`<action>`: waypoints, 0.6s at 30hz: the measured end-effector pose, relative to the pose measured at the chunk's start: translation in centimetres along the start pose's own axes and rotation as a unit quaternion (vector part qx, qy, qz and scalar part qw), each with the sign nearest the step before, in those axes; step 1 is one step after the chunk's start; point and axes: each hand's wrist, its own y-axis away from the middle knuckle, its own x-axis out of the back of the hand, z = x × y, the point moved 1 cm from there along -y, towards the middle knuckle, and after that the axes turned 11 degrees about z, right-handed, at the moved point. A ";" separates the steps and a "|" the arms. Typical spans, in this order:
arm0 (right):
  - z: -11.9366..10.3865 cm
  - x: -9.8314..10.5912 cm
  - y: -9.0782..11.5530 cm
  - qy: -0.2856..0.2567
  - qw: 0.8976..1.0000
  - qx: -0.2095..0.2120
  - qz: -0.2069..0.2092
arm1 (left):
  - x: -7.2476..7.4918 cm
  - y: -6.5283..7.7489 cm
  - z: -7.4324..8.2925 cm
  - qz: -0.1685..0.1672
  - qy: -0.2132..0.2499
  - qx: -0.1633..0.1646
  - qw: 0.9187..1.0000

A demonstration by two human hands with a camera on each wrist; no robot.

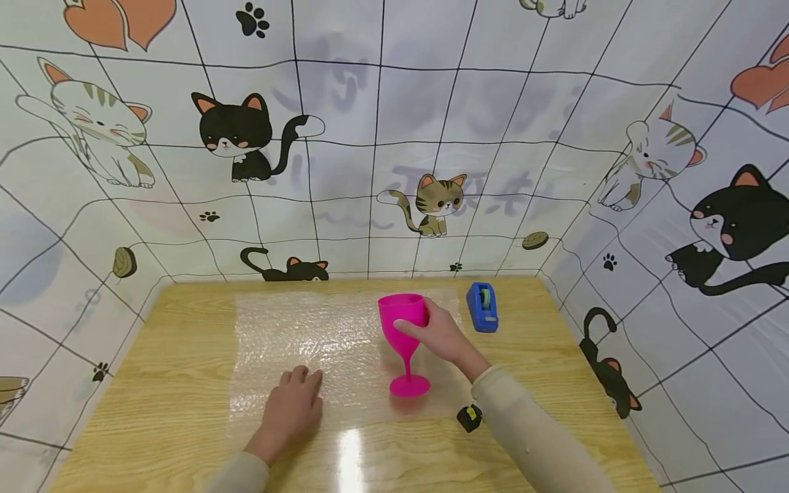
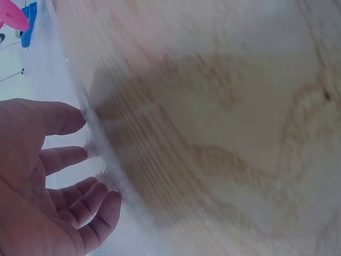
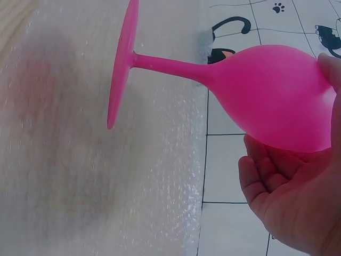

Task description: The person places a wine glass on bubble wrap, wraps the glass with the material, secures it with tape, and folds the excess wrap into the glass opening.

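Observation:
A bright pink plastic goblet is upright over the right part of a clear bubble wrap sheet. My right hand grips its bowl from the right side, the thumb across the front. In the right wrist view the foot of the goblet hangs a little above the sheet, with a pinkish reflection below it. My left hand rests at the sheet's lower left part. In the left wrist view its loosely bent fingers touch the wrap and pinch nothing that shows.
A blue tape dispenser stands at the back right of the wooden table. A small black item with a yellow mark, perhaps a tape measure, lies by the right forearm. Cat-printed cloth hangs behind and at both sides.

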 end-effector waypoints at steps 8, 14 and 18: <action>0.1 -0.7 0.2 0.009 1.000 -0.011 -0.018 | -0.3 0.4 1.2 -0.005 -0.004 -0.009 1.000; 0.4 -1.2 0.5 0.018 0.999 -0.024 -0.035 | -0.6 0.6 1.9 -0.001 -0.012 -0.023 1.000; 0.5 -1.7 0.7 0.021 0.998 -0.033 -0.049 | -0.6 0.6 2.2 0.000 -0.013 -0.034 0.999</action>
